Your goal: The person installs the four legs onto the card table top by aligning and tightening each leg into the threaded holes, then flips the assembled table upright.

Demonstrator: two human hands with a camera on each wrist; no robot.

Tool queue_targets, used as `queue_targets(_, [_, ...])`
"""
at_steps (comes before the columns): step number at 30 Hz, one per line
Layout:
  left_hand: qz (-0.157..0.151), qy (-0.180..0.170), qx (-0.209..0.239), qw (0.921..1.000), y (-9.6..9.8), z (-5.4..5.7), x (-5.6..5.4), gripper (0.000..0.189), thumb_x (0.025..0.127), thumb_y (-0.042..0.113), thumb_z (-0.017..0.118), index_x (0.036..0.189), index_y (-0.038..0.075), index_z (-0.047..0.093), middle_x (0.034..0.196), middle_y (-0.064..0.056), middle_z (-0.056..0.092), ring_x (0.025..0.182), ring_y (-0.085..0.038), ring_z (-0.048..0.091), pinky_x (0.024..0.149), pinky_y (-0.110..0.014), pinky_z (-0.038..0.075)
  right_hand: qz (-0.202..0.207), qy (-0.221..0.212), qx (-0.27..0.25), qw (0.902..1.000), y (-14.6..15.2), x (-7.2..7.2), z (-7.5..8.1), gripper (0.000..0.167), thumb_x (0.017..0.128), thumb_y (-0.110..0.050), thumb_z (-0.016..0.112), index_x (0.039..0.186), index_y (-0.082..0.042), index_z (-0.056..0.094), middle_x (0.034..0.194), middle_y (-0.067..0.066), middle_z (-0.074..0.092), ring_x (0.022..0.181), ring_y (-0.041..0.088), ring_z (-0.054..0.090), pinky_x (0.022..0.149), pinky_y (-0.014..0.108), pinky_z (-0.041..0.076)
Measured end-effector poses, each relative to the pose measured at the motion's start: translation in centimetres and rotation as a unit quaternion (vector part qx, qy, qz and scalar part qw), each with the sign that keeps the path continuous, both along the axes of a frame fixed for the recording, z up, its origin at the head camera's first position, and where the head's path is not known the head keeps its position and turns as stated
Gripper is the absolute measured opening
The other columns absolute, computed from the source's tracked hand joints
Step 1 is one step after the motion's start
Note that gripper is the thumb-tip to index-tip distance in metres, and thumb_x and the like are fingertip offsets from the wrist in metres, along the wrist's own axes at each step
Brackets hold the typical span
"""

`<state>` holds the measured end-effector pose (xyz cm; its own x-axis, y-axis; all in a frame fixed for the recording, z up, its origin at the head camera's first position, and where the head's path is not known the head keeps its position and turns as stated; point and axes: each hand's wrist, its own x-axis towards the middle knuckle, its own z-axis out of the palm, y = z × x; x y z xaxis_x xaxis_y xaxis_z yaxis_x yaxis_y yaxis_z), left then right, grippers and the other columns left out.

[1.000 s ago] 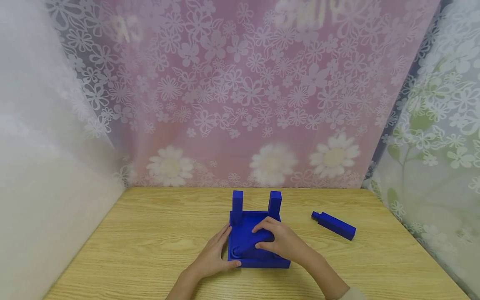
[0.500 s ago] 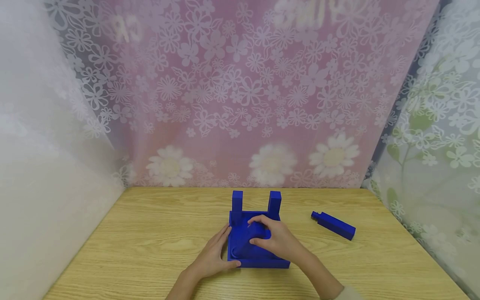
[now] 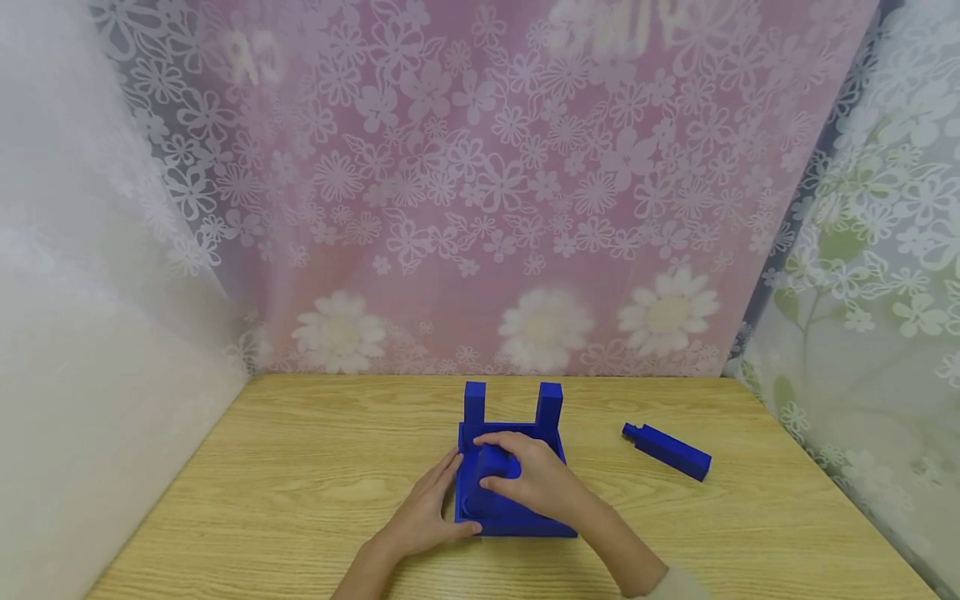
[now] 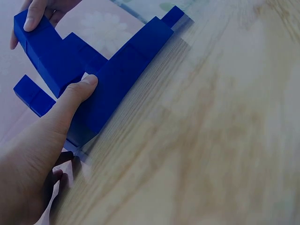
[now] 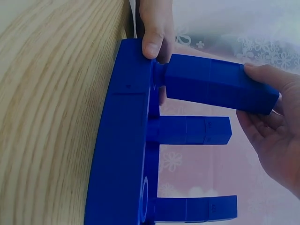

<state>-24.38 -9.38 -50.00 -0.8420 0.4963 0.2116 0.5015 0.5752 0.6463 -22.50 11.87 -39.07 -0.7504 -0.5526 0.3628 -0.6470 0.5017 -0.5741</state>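
An upturned blue square tabletop point(image 3: 525, 527) with a raised rim lies on the desk. Two blue legs stand at its far corners, the far-left leg point(image 3: 475, 408) and the far-right leg point(image 3: 551, 408). My left hand point(image 3: 423, 517) holds the near-left corner, thumb on the front side and fingers along the left side. Between thumb and fingers, my right hand point(image 3: 540, 479) grips the free end of another blue leg point(image 5: 206, 82). This leg's narrow end meets the near-left corner, and it tilts slightly in the right wrist view. How deep that end sits is hidden.
One loose blue leg point(image 3: 670, 452) with a narrow notched end lies on the wooden desk point(image 3: 322, 450) to the right. A round socket point(image 5: 145, 199) shows at the near-right corner. A flowered pink curtain point(image 3: 465, 208) hangs behind the desk.
My right hand has moved left with the leg, bringing it from leaning rightward to more upright over the near-left corner. My left hand and the tabletop have hardly moved.
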Motion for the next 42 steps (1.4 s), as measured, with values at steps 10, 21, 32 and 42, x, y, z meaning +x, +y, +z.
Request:
queue_targets(10, [0.002, -0.004, -0.001, 1.0, 0.0, -0.2, -0.1, 0.103, 0.073, 0.064, 0.063, 0.148, 0.01, 0.016, 0.152, -0.005, 0.012, 0.133, -0.034, 0.017, 0.098, -0.059, 0.024, -0.005, -0.008, 0.021, 0.9997, -0.8, 0.0, 0.4, 0.05, 0.082, -0.022, 0.071, 0.128, -0.009, 0.053, 0.123, 0.005, 0.055, 0.103, 0.019, 0.055, 0.081, 0.031, 0.048])
queue_targets(21, [0.001, -0.002, -0.001, 1.0, -0.1, -0.2, -0.2, 0.104, 0.073, 0.064, 0.063, 0.148, 0.011, 0.014, 0.152, -0.004, 0.011, 0.133, -0.033, 0.017, 0.099, -0.058, 0.023, 0.006, 0.005, -0.004, 1.0, -1.4, -0.2, -0.2, 0.051, 0.083, -0.022, 0.07, 0.13, -0.017, 0.052, 0.123, -0.003, 0.054, 0.098, 0.012, 0.052, 0.081, 0.031, 0.046])
queue_targets(32, [-0.009, 0.019, 0.007, 0.9998, 0.0, -0.4, -0.3, 0.104, 0.073, 0.061, 0.065, 0.148, 0.011, 0.013, 0.152, 0.002, 0.007, 0.134, -0.029, 0.016, 0.1, -0.056, 0.021, 0.143, -0.168, -0.186, 0.9575, -0.8, -0.9, -2.1, 0.042, 0.099, -0.013, 0.033, 0.14, -0.004, 0.037, 0.141, 0.012, 0.037, 0.131, 0.027, 0.026, 0.101, 0.058, 0.019])
queue_targets(42, [-0.006, 0.01, 0.01, 0.9999, 0.1, -0.4, -0.3, 0.103, 0.074, 0.061, 0.064, 0.149, 0.013, 0.013, 0.152, -0.006, 0.012, 0.133, -0.034, 0.018, 0.098, -0.06, 0.023, 0.134, -0.179, -0.257, 0.9403, -0.6, -1.0, -2.7, 0.038, 0.097, -0.005, 0.039, 0.134, 0.002, 0.042, 0.133, 0.026, 0.04, 0.128, 0.028, 0.032, 0.102, 0.042, 0.027])
